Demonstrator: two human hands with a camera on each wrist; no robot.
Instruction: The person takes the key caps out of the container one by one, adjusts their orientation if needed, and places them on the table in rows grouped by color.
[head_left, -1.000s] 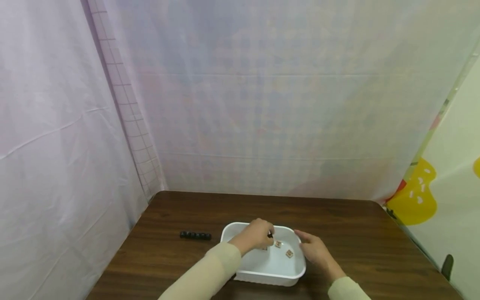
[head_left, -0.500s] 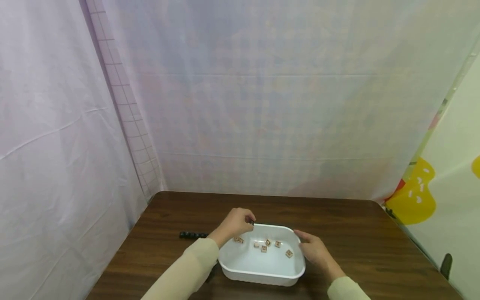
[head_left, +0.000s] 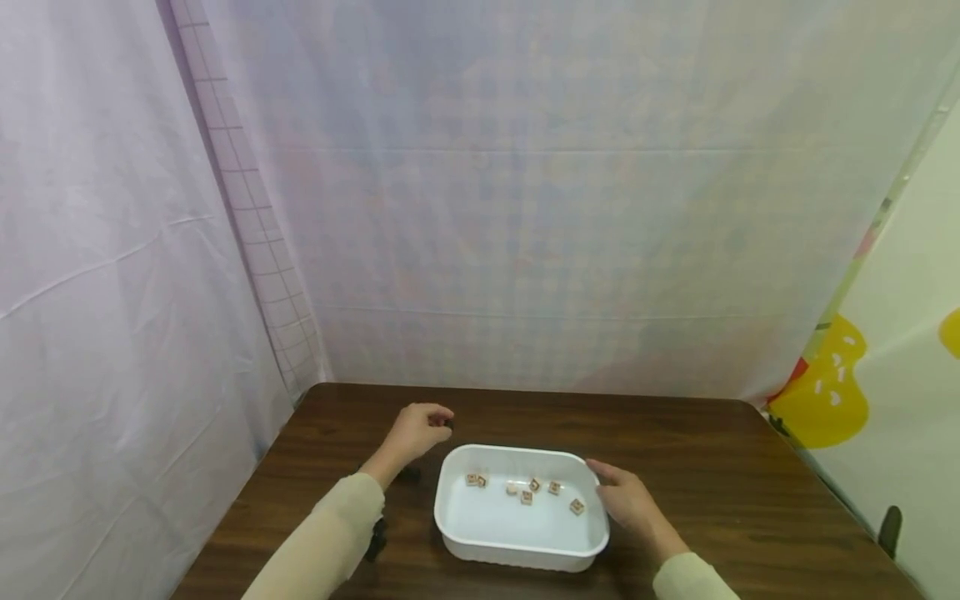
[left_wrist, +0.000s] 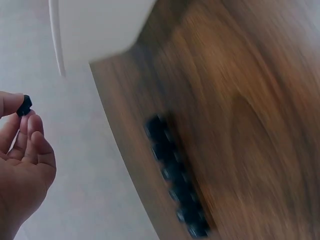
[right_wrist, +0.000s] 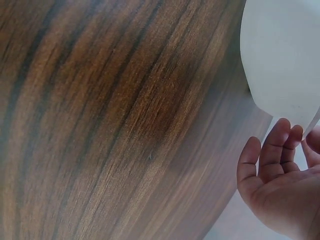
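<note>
My left hand [head_left: 412, 429] is over the table behind and left of the white plastic basin [head_left: 517, 553]. Between thumb and fingertips it pinches a small black cube [left_wrist: 24, 105]. In the left wrist view, a straight row of black cubes [left_wrist: 175, 177] lies on the table, blurred. The head view shows this area partly covered by the left sleeve. At the basin's right side, my right hand [head_left: 628, 504] holds the rim, thumb on one side and fingers against the outer wall. Several small pale cubes with brown markings, one a marked cube [head_left: 577, 506], lie scattered on the basin floor.
More black pieces [head_left: 377, 540] lie beside the left forearm, partly hidden by the sleeve. The brown wood-grain table [head_left: 720, 467] ends at a white curtain [head_left: 525, 250] behind. Another white sheet [head_left: 127, 292] hangs along the left.
My left hand has lifted out of the basin and moved left past its rim, carrying the black cube. The pale cubes inside are uncovered. My right hand stays at the rim.
</note>
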